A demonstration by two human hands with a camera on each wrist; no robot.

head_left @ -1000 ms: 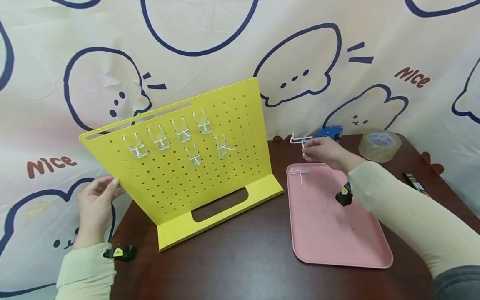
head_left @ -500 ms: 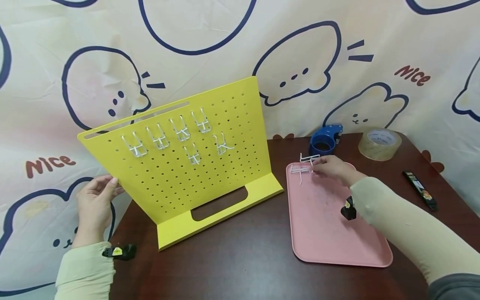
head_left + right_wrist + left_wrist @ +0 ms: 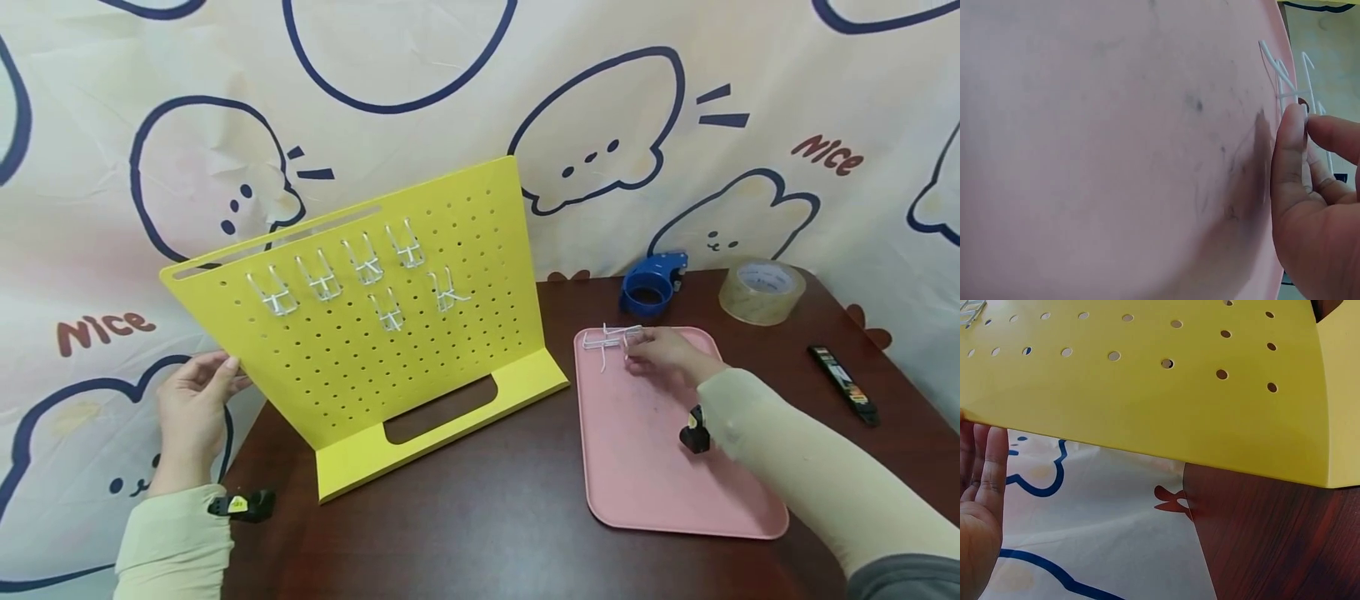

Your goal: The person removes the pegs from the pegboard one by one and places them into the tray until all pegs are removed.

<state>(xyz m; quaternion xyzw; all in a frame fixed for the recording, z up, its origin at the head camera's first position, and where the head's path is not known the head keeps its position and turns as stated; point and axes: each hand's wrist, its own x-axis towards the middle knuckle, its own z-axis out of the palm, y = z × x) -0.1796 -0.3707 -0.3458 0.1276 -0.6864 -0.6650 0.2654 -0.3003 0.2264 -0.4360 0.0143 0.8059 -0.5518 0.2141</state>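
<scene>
One slanted edge, 9 o'clock: left hand (image 3: 195,404) pinches the yellow pegboard (image 3: 337,329).
Pink tray (image 3: 637,458) rim, 11 o'clock: right hand (image 3: 670,354) pinches a white hook (image 3: 628,330), crowded by a loose hook (image 3: 596,344).
Counter (image 3: 465,517) room: pegboard's 5 o'clock.
Past tray: blue dispenser (image 3: 632,280) at 12, tape roll (image 3: 757,308) at 1.

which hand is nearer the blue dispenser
Right: the right hand is just in front of the blue dispenser, over the tray; the left hand is far to its left, at the pegboard.
</scene>
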